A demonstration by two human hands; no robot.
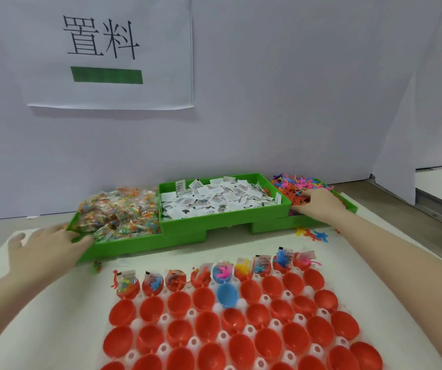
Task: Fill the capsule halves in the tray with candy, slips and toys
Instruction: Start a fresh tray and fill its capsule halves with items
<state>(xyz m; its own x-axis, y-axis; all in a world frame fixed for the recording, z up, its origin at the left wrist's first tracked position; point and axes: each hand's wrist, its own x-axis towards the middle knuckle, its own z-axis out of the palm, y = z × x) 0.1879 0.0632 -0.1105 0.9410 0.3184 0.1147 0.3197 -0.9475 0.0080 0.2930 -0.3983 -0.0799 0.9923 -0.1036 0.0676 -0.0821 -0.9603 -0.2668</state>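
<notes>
Right hand (pixel 318 202) fingers curl into toys (pixel 298 186), grip unclear; left hand (pixel 45 248) fingers relaxed at candy (pixel 118 216) bin edge.

A strip of bare white mat (pixel 188 256) runs across the middle of the frame, open between the green plastic three-compartment bin (pixel 182 236) above and the white tray of red plastic capsule halves (pixel 230 324) below. Its right end is littered with small loose rubbery toy figures (pixel 312 234). The left hand (pixel 45 251) blocks the bin's lower-left corner; the right hand (pixel 318 202) covers the front of the right compartment. The middle compartment, heaped with white paper slips (pixel 214 198), lies unobstructed from above. A white partition wall (pixel 268 102) closes off everything behind the bin.
</notes>
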